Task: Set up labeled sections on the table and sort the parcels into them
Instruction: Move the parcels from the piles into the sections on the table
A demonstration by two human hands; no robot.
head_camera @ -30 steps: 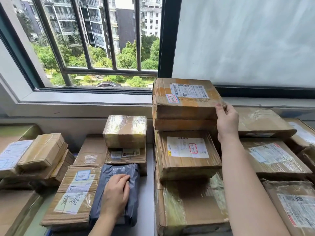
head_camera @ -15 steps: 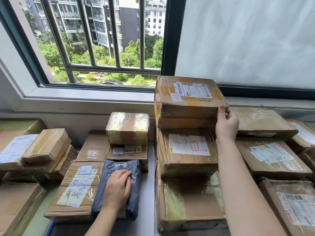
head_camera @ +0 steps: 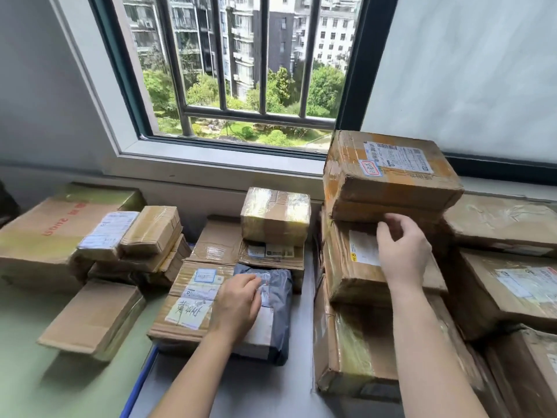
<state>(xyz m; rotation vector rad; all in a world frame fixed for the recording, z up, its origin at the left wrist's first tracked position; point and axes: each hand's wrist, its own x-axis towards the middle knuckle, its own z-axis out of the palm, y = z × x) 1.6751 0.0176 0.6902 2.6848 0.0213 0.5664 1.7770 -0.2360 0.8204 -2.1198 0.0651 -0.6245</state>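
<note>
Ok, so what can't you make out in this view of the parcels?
Middle box label, head view: partly covered by the right-hand grip.
Grey bag label: mostly under the left-hand grip.
Top box label: print too small to read.
Boxes on the right: cut off by the frame edge.
Whether either grip pinches or only touches: fingers too unclear.
</note>
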